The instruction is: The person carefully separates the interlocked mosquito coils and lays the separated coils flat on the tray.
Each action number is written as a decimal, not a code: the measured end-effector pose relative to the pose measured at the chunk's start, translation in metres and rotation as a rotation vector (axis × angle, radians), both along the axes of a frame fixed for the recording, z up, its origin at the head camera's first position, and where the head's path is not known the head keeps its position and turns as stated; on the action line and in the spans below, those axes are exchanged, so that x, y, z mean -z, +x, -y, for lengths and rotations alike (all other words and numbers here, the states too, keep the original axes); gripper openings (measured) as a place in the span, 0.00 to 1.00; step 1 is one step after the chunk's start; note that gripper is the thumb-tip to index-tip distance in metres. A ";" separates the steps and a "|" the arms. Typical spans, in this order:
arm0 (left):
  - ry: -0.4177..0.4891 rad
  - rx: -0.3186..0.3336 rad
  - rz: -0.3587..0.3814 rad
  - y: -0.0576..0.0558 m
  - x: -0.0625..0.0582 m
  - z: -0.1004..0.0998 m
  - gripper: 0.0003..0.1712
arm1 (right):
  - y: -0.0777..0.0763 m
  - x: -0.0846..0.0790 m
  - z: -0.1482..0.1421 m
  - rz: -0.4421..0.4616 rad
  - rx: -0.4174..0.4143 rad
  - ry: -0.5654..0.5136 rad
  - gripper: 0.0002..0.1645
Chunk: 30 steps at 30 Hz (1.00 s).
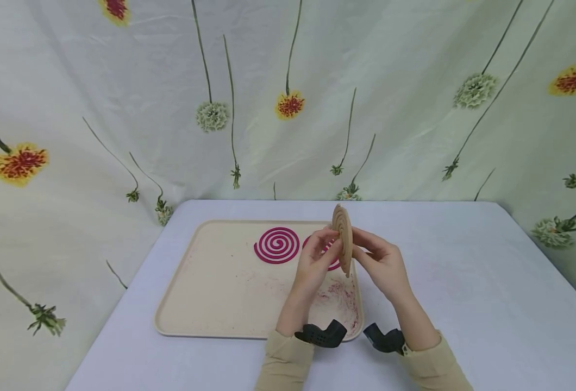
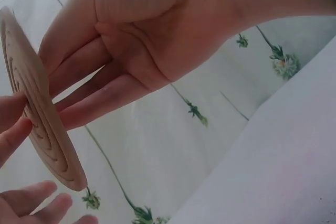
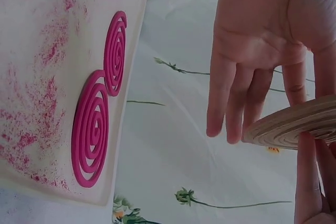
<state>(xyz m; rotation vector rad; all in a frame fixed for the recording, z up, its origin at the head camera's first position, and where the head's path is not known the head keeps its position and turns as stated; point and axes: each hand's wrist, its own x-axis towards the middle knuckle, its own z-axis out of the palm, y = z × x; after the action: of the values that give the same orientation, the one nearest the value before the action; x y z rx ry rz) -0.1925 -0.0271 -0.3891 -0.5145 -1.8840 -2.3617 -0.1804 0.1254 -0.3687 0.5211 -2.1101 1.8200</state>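
A tan spiral coil, like a mosquito coil [image 1: 343, 241], is held up on edge above the tray's right side. My left hand [image 1: 315, 256] holds it at the left face, thumb and finger close to the spiral's middle. From the other side my right hand [image 1: 384, 266] grips it with thumb and forefinger. Grooves between the turns show in the left wrist view, where the tan coil [image 2: 39, 106] tilts between both hands. In the right wrist view the left hand's [image 3: 262, 40] other fingers extend away from the coil.
Two magenta spiral coils lie at the back of a beige tray [image 1: 210, 293]; the left magenta coil [image 1: 278, 244] is in full view, the right one partly behind my left hand. Magenta smudges mark the tray's right end. A white-covered table [image 1: 479, 282] extends right, with a flowered curtain [image 1: 390, 108] behind.
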 end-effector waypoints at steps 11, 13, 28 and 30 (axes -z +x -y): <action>-0.056 -0.066 0.042 0.003 -0.006 0.002 0.16 | -0.002 0.004 0.004 -0.029 -0.025 0.024 0.19; -0.065 -0.052 0.036 0.004 -0.007 0.004 0.16 | -0.002 0.004 0.004 -0.028 -0.031 0.023 0.19; -0.066 0.021 0.040 0.001 -0.007 0.016 0.17 | -0.002 0.007 0.005 -0.069 -0.117 0.007 0.18; -0.051 0.022 0.046 0.000 -0.007 0.017 0.17 | -0.002 0.007 0.006 -0.066 -0.131 0.001 0.18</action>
<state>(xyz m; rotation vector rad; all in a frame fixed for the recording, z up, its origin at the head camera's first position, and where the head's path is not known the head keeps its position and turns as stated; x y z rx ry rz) -0.1924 -0.0437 -0.3823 -0.4919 -1.9728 -2.3638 -0.1828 0.1195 -0.3759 0.7250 -2.0778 1.8435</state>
